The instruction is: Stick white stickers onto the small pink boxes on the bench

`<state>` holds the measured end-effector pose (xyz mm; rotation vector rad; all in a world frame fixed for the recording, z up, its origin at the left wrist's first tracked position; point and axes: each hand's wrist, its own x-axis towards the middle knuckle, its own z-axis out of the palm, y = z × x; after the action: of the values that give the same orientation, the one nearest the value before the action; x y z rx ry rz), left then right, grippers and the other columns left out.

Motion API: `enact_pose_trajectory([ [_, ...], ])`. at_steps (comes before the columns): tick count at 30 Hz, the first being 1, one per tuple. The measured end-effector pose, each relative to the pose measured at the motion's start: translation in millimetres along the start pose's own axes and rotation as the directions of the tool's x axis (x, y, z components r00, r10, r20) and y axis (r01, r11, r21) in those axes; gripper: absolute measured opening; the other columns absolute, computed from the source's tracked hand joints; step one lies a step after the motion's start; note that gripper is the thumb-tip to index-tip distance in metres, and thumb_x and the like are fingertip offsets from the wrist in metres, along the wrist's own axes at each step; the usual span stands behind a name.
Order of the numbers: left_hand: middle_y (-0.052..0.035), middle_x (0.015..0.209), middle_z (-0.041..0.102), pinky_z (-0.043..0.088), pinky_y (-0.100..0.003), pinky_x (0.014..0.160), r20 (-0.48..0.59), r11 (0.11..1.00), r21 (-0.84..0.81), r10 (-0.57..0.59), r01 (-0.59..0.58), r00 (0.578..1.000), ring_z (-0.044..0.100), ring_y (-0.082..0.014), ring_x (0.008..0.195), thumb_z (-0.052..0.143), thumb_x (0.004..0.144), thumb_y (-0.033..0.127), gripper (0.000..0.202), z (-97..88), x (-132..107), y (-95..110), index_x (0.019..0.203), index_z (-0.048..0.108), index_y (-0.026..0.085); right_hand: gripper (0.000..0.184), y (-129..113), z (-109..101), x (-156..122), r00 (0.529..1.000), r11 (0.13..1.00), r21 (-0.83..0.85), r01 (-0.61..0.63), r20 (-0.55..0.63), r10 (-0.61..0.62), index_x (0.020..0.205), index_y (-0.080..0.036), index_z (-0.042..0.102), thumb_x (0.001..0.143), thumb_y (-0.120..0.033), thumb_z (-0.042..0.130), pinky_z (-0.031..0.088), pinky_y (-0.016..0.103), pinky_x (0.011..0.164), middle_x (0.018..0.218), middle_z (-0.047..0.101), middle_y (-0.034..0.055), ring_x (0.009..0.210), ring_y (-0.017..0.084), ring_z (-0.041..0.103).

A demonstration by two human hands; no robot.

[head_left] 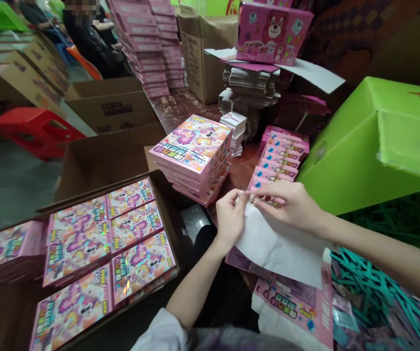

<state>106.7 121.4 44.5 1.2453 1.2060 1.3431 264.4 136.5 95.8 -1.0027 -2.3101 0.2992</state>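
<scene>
Head view: both the left hand (pixel 231 218) and right hand (pixel 292 204) meet at the white sheet's (pixel 281 251) upper-left corner, fingers pinched shut on it; its long axis slopes down rightward from them, overlapping the pink printed box (pixel 286 301) below.

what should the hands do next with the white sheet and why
Probably pin its edge with the left hand and draw the right hand gently away along it: both hands pinch the white sheet close together at one end, while the rest hangs loose and slightly creased above the pink packaging.
</scene>
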Motion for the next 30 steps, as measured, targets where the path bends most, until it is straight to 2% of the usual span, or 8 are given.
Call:
enact_pose_trajectory([
  [5, 0.0030, 0.061, 0.054, 0.033, -0.020, 0.054, 0.001, 1.000, 0.000, -0.027, 0.027, 1.000, 0.043, -0.0092, 0.057, 0.056, 0.083, 0.044, 0.034, -4.2, 2.7, -6.1, 0.065, 0.059, 0.015, 0.021, -12.4, 6.7, -9.6, 0.961, 0.910, -0.317, 0.269, 0.020, -0.277, 0.095, -0.029, 0.069, 0.087, -0.017, 0.054, 0.042, 0.049, 0.092, 0.090, 0.072, 0.0028, 0.079, 0.020, 0.063],
  [8, 0.0039, 0.058, 0.050, 0.031, -0.021, 0.052, -0.017, 0.999, 0.009, -0.053, 0.053, 0.998, 0.040, -0.0087, 0.054, 0.057, 0.083, 0.043, 0.035, -8.9, 8.5, -16.1, 0.063, 0.057, 0.015, 0.018, 5.5, -6.4, 6.7, 0.965, 0.956, -0.236, 0.175, -0.151, -0.214, 0.094, -0.032, 0.070, 0.086, -0.022, 0.057, 0.043, 0.049, 0.090, 0.093, 0.070, 0.0023, 0.084, 0.021, 0.063],
  [10, 0.0045, 0.056, 0.047, 0.029, -0.020, 0.051, -0.021, 0.997, 0.004, -0.074, 0.074, 0.997, 0.038, -0.0082, 0.053, 0.057, 0.082, 0.044, 0.035, -12.0, 11.8, -22.9, 0.063, 0.057, 0.015, 0.013, 47.2, -21.0, 31.0, 0.923, 0.989, -0.143, -0.035, -0.385, -0.023, 0.089, -0.030, 0.071, 0.086, -0.028, 0.059, 0.046, 0.047, 0.087, 0.092, 0.069, 0.0053, 0.089, 0.024, 0.063],
  [13, 0.0048, 0.056, 0.046, 0.028, -0.020, 0.050, 0.004, 0.996, -0.008, -0.092, 0.092, 0.996, 0.037, -0.0078, 0.053, 0.058, 0.082, 0.044, 0.035, -13.9, 14.0, -29.8, 0.062, 0.055, 0.015, 0.017, 146.5, -41.7, 68.7, 0.751, 0.947, 0.042, -0.318, -0.598, 0.279, 0.085, -0.021, 0.072, 0.083, -0.033, 0.060, 0.049, 0.043, 0.083, 0.089, 0.068, 0.0086, 0.088, 0.025, 0.063],
  [17, 0.0046, 0.056, 0.046, 0.029, -0.019, 0.050, 0.041, 0.994, 0.001, -0.114, 0.114, 0.993, 0.037, -0.0076, 0.053, 0.058, 0.082, 0.044, 0.035, -14.5, 15.4, -34.3, 0.061, 0.054, 0.015, 0.014, 267.1, -50.5, 85.8, 0.551, 0.766, 0.230, -0.600, -0.575, 0.605, 0.081, -0.013, 0.071, 0.074, -0.023, 0.065, 0.051, 0.035, 0.078, 0.084, 0.069, 0.0093, 0.081, 0.021, 0.064],
  [20, 0.0049, 0.054, 0.043, 0.027, -0.019, 0.049, 0.033, 0.989, 0.006, -0.149, 0.149, 0.988, 0.034, -0.0075, 0.051, 0.058, 0.081, 0.045, 0.037, -17.6, 19.1, -37.6, 0.060, 0.053, 0.015, 0.011, 307.8, -47.8, 81.6, 0.481, 0.650, 0.282, -0.706, -0.483, 0.732, 0.077, -0.012, 0.070, 0.067, -0.017, 0.069, 0.051, 0.032, 0.076, 0.077, 0.069, 0.0074, 0.075, 0.018, 0.063],
  [27, 0.0046, 0.054, 0.042, 0.027, -0.019, 0.048, 0.000, 0.987, 0.044, -0.152, 0.152, 0.988, 0.034, -0.0078, 0.051, 0.058, 0.080, 0.047, 0.038, -22.5, 27.5, -43.1, 0.060, 0.054, 0.015, 0.011, 327.3, -46.3, 80.8, 0.564, 0.622, 0.336, -0.708, -0.261, 0.783, 0.071, -0.012, 0.070, 0.061, -0.014, 0.074, 0.052, 0.033, 0.073, 0.067, 0.067, 0.0070, 0.062, 0.014, 0.057],
  [30, 0.0047, 0.054, 0.040, 0.028, -0.019, 0.048, 0.011, 0.986, 0.046, -0.159, 0.158, 0.987, 0.034, -0.0078, 0.051, 0.058, 0.081, 0.046, 0.037, -19.9, 27.6, -46.1, 0.059, 0.052, 0.016, 0.015, 332.0, -43.3, 81.9, 0.558, 0.614, 0.270, -0.742, -0.260, 0.788, 0.071, -0.011, 0.070, 0.059, -0.017, 0.077, 0.053, 0.035, 0.071, 0.063, 0.066, 0.0069, 0.061, 0.016, 0.057],
])
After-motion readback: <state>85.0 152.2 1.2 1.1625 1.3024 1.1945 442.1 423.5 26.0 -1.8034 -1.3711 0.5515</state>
